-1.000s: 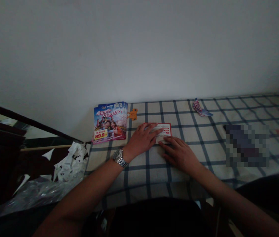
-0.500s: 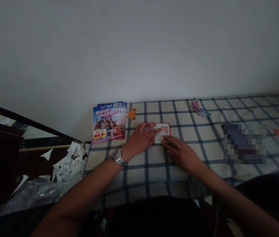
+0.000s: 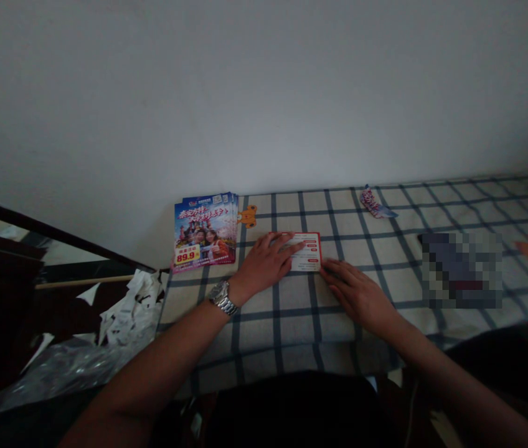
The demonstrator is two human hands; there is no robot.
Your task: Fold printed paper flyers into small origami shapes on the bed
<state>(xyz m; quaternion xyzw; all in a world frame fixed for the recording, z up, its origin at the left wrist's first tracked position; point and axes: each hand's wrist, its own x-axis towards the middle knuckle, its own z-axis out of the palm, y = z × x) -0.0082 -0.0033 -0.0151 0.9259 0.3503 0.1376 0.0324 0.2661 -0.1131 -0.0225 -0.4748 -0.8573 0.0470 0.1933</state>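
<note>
As seen from the head, the red-edged leaflet [image 3: 309, 254]: laid flat on the checked cloth [image 3: 301, 326], with the stack of flyers [image 3: 205, 233] at nine o'clock.
Left hand [image 3: 271, 258]: placed palm down over the leaflet's nine o'clock part, fingers loosely spread; the paper is seemingly pressed, not gripped.
Right hand [image 3: 357, 292]: set at the leaflet's four o'clock corner, fingers straight and close together; whether the edge is pinched cannot be told.
Paper's handling: judged light, thin and easily creased, perhaps slippery if glossy; best taken by the three o'clock edge.
Covered part: the leaflet's nine o'clock end is hidden; the right thumb is hard to make out.
Small print: too dim to be read.
Pixelated patch [image 3: 462, 274]: at three o'clock, its contents blurred out.
</note>
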